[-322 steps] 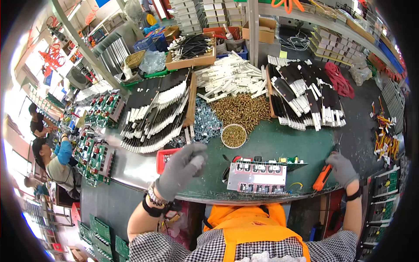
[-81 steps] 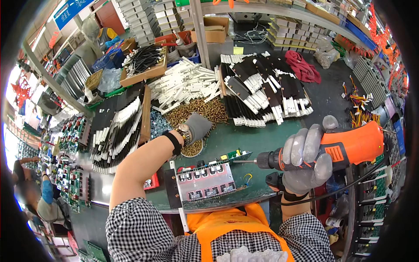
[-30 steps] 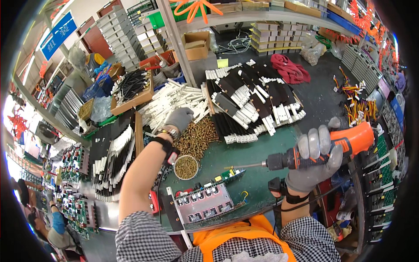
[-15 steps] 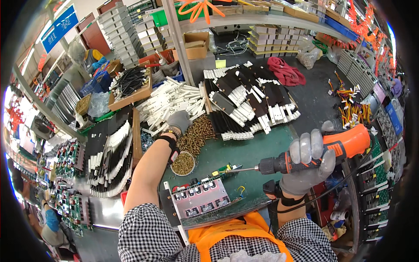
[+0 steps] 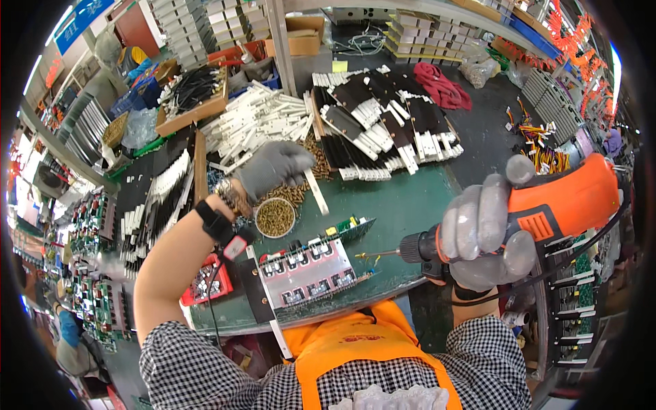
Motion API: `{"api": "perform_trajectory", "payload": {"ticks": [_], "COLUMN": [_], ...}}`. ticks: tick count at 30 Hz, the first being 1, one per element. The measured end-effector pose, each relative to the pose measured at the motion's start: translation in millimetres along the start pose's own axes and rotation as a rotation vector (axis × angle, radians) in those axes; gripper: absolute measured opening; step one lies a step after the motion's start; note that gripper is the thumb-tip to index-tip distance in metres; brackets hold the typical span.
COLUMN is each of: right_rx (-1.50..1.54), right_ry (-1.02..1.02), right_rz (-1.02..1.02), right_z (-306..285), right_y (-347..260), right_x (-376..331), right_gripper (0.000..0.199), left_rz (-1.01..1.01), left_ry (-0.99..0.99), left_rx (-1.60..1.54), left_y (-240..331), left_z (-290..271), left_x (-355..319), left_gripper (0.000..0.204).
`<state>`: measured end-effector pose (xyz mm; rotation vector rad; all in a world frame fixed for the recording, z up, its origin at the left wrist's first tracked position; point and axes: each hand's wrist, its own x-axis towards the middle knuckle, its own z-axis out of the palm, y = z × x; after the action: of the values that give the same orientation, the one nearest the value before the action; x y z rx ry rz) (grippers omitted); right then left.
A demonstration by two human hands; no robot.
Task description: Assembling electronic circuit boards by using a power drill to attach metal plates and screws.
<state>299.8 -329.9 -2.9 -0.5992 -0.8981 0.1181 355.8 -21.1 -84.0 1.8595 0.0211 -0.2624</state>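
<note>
My left hand point(image 5: 277, 167), in a grey glove, is closed on one end of a white plastic strip point(image 5: 316, 193). It is above a heap of brass-coloured screws point(image 5: 290, 194) and beside a round bowl point(image 5: 276, 217) full of small brass-coloured pieces. My right hand point(image 5: 486, 229), also gloved, grips an orange and black power screwdriver point(image 5: 560, 198), its long bit pointing left. Near the bit tip stands a circuit board assembly point(image 5: 311, 273) with a pale plate and rows of black components. A black strip with white ends point(image 5: 263, 294) lies along its left side.
White strips point(image 5: 256, 123) are heaped behind my left hand. Stacked black-and-white strips point(image 5: 383, 126) fill the back middle, near a red cloth point(image 5: 443, 87). A red tray point(image 5: 206, 281) sits left of the board. The screwdriver's black cable point(image 5: 547, 273) runs past my right wrist.
My left hand has come up from the screw heap and now holds a white strip. My right hand has moved the screwdriver slightly right, its bit now lower and beside the board.
</note>
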Motion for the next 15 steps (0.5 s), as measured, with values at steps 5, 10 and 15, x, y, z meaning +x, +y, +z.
{"api": "perform_trajectory", "payload": {"ticks": [5,10,15], "right_rx": [-0.022,-0.092,-0.069], "right_ry": [-0.036,0.024,0.031], "right_rz": [0.049,0.071,0.097], "right_z": [5.6,6.5,8.1], "right_y": [17.7,34.0,43.1], "right_x": [-2.2,-10.0,-13.2], "right_gripper": [0.058,0.055,0.056], "left_rz": [-0.147,-0.193,-0.177], "left_ry": [-0.185,-0.114,-0.102], "left_rx": [-0.070,-0.184,-0.150], "left_y": [-1.3,-20.3,-22.3], "left_z": [51.6,66.5,69.8], "left_x": [-41.3,-50.0,-50.7], "left_gripper": [0.021,0.018,0.019]}}
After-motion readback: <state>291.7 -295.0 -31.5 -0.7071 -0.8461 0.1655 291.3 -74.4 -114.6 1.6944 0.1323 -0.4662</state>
